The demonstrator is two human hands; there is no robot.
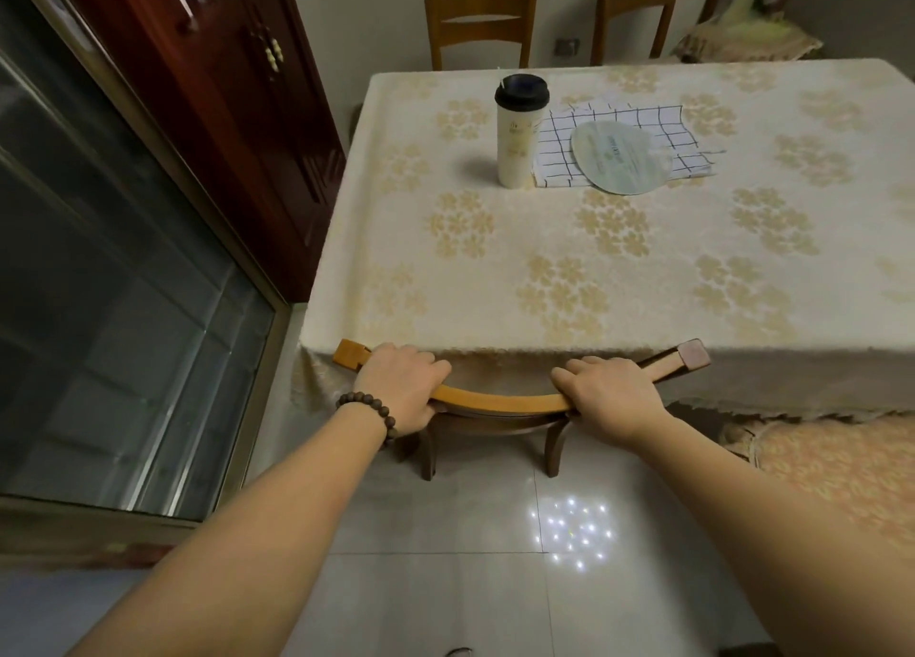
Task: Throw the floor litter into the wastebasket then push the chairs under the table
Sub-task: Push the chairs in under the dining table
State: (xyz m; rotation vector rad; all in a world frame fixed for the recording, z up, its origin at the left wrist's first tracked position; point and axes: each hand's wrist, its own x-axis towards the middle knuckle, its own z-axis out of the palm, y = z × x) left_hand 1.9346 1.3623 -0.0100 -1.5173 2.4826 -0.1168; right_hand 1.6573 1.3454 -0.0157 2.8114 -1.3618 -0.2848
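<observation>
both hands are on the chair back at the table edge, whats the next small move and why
Probably one last short push forward, then let go. The left hand and right hand both grip the chair's top rail, whose ends already touch the tablecloth edge, but its back legs still stand out on the floor tiles, so it may slide a little further under.

Lidded cup (518, 131), checked cloth (619, 126), fan (621, 157)
</observation>
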